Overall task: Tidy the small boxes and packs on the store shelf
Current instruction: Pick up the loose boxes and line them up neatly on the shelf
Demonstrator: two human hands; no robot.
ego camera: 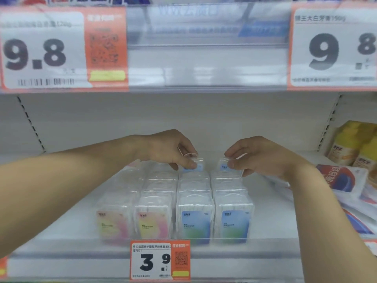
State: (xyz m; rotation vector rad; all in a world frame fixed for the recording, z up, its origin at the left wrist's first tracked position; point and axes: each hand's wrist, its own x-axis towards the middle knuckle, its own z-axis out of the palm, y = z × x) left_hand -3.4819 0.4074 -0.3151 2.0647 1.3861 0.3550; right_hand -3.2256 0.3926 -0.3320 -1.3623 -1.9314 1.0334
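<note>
Clear glossy plastic packs (pixel 175 205), boxy with rounded corners, four rows on white shelf (pixel 67 225); two left rows carry pink-yellow labels, two right rows blue-green. Left hand (pixel 171 150) pinches rearmost pack (pixel 192 164) in third row; right hand (pixel 259 156) pinches rear pack (pixel 225 165) of fourth row (blue label corners showing). Red-white flat pouches (pixel 344 180) lie right.

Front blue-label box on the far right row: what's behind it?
Behind the front blue-label box runs a row of identical clear boxes; the right hand pinches the rearmost box. Their labels are mostly hidden.
</note>
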